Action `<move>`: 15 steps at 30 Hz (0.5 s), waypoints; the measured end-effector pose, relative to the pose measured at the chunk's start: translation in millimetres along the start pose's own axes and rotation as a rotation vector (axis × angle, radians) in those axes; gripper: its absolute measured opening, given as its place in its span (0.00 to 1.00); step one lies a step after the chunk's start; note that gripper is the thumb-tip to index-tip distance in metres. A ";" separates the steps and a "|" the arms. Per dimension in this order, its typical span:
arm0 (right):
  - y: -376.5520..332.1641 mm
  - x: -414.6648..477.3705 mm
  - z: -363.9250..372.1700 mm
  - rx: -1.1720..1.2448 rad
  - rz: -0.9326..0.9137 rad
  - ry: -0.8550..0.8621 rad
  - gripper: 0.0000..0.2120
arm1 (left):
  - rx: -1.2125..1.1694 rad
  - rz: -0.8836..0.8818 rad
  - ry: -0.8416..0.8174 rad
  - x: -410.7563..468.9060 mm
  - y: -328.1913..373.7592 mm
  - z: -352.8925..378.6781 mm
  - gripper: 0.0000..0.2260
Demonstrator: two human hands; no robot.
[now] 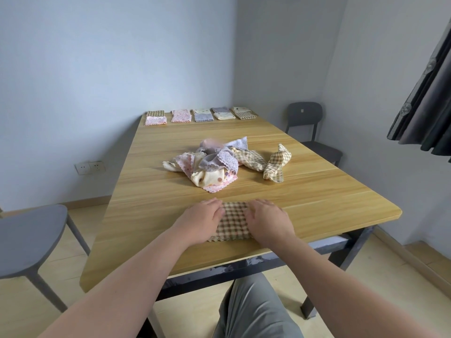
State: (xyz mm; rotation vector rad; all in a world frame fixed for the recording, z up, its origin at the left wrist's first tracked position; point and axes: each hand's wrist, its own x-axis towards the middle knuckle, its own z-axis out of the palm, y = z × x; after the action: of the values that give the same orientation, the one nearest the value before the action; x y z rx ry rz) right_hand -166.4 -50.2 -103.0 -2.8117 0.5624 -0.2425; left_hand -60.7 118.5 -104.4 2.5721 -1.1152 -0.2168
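Checked cloth (234,222) is being pressed flat at the near edge of the table (317,203) by the left hand (201,222) and right hand (268,223), fingers nearly straight, pinching nothing. Folded cloths (202,115) are being collected along the far edge, and the crumpled pile (214,164) mid-table is judged yet to be folded.

Checks, dots and florals on pale wood

The checked cloth (234,220) was brown and cream; the heap (212,164) mixed pink floral, lilac dotted and cream spotted pieces — the counter (317,203) showed light yellow wood grain, the chair (31,237) grey.
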 end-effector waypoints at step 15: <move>-42.5 45.6 -26.5 0.778 0.127 -0.124 0.07 | -0.572 -0.214 -0.067 18.9 -25.2 -38.4 0.12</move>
State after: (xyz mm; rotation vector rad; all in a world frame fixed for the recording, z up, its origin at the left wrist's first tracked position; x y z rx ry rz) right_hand -115.5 -36.4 -60.6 -2.0170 0.4799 -0.2018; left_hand -20.4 129.9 -77.7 2.1672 -0.6658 -0.5836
